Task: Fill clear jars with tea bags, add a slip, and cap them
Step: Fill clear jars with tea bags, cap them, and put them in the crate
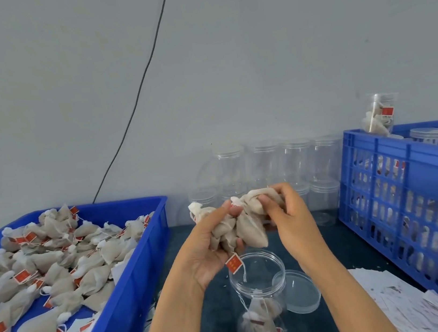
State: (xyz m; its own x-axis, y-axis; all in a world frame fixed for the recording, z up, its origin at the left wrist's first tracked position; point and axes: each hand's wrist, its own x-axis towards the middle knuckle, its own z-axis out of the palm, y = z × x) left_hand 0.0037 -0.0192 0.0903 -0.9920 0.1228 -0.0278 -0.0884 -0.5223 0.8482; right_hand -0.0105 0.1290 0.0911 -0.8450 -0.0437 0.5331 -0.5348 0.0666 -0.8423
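The clear round plastic jar (259,298) being filled stands uncapped on the dark table top (332,242), near the centre of the scene, with only a few beige mesh tea bags lying in its bottom. Its clear round lid (300,291) is laid flat, touching the jar on the right. Directly above the open mouth a bunch of tea bags (238,223) is held: it is cradled in the curled fingers of the left hand (209,247), while one bag in it is pinched by the right hand (285,212). A red paper tag (234,264) hangs on its string over the rim.

The task is judged to be at an early stage for this jar: most of the filling, the slip and the capping are left. Finished capped jars are seen in the blue slatted plastic crate (413,194) at the right, one filled jar (379,113) being perched on its far rim. Empty capped jars (266,167) are stacked at the far wall.

Room is tight. The jar is flanked by the wall of the blue plastic tray of loose tea bags (130,262) on the left and by the crate on the right. White paper slips (400,300) are scattered at the near right, within reach. Free space is left mainly straight above the jar.
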